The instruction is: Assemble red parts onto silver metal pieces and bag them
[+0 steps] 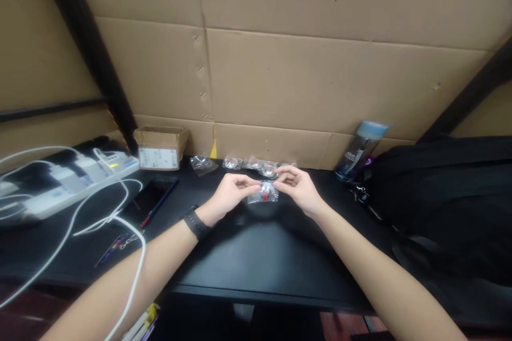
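Note:
A small clear plastic packet (263, 192) with a round silvery item and a red mark inside is held above the black table (256, 256). My left hand (232, 192) pinches its left upper edge between thumb and fingers. On the opposite side, my right hand (297, 187) grips the right upper edge, fingers closed. Behind my hands, several similar clear packets (232, 162) lie in a row along the cardboard wall. A black band is on my left wrist.
An open cardboard box (160, 148) stands at the back left, near a white power strip (80, 186) with loose white cables. A dark phone (154, 194) lies beside them. On the right are a blue-capped bottle (358, 152) and a black bag (448, 202).

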Demonstrator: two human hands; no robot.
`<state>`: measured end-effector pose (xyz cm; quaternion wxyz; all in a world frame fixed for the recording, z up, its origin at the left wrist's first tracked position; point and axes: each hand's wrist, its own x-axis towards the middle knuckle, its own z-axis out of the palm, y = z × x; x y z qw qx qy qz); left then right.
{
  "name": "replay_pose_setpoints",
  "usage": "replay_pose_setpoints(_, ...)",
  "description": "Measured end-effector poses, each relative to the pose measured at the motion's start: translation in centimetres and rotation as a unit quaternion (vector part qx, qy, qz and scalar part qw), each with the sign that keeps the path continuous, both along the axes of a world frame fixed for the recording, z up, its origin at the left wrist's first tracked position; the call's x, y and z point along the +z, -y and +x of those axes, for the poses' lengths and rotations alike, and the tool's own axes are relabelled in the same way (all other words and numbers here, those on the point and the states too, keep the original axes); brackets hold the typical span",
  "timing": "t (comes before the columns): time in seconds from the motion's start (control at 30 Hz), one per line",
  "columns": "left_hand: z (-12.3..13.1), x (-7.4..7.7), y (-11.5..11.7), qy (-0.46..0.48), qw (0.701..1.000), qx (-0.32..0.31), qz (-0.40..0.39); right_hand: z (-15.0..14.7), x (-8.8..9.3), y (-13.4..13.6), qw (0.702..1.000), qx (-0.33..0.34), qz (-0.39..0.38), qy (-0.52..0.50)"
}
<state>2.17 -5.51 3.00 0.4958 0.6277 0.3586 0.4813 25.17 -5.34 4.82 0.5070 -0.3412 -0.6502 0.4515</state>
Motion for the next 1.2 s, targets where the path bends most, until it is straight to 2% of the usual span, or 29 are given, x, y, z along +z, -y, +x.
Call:
replay_pose_setpoints(0.17,0.2,0.6,0.3,0.002,1.000,0.008,0.009,-0.3,-0.1,0.2,0.998,-0.007,-0.027,-0.047)
replay_pose_setpoints(0.27,-0.8,0.9,-0.1,-0.026,0.999,0.000,0.022,-0.3,0.0,0.2,1.000,-0.014,-0.018,-0.006)
replay_pose_setpoints(0.33,-2.2,1.1,-1.0,-0.044,0.998,0.030,0.037,-0.1,0.3,0.1,0.999,-0.028,-0.008,0.022)
replay_pose_setpoints(0.4,-4.1,1.4,-2.7,-0.066,0.992,0.093,0.060,0.4,0.7,-0.1,0.998,-0.047,0.004,0.034)
replay_pose_setpoints(0.47,-6.0,1.6,-5.0,-0.139,0.972,0.169,0.085,0.8,0.9,-0.4,0.997,-0.061,0.014,0.041)
replay_pose_setpoints(0.53,-7.3,1.8,-7.7,-0.276,0.917,0.271,0.092,1.3,1.0,-0.6,0.996,-0.069,0.019,0.050)
replay_pose_setpoints(0.67,-7.4,1.6,-12.0,-0.360,0.886,0.281,0.084,1.7,0.7,-1.0,0.995,-0.071,0.026,0.066)
replay_pose_setpoints(0.77,-6.3,1.1,-13.3,-0.403,0.868,0.274,0.091,1.7,0.6,-1.1,0.995,-0.065,0.037,0.069)
replay_pose_setpoints(0.87,-6.1,1.1,-13.2,-0.438,0.850,0.263,0.125,1.8,0.8,-1.1,0.994,-0.066,0.045,0.076)
replay_pose_setpoints(0.93,-7.5,1.9,-12.4,-0.458,0.832,0.269,0.158,1.9,1.0,-1.1,0.993,-0.069,0.051,0.085)
replay_pose_setpoints(1.07,-13.9,4.5,-9.5,-0.514,0.790,0.293,0.158,2.0,1.1,-1.2,0.989,-0.075,0.071,0.110)
replay_pose_setpoints(1.1,-15.8,4.9,-8.5,-0.557,0.763,0.296,0.142,2.0,1.0,-1.2,0.988,-0.074,0.077,0.114)
replay_pose_setpoints(1.13,-17.7,5.0,-7.4,-0.591,0.740,0.301,0.115,1.9,1.0,-1.2,0.987,-0.072,0.082,0.119)
replay_pose_setpoints(1.2,-21.0,4.5,-5.2,-0.632,0.712,0.300,0.056,1.8,1.0,-1.1,0.986,-0.064,0.087,0.128)
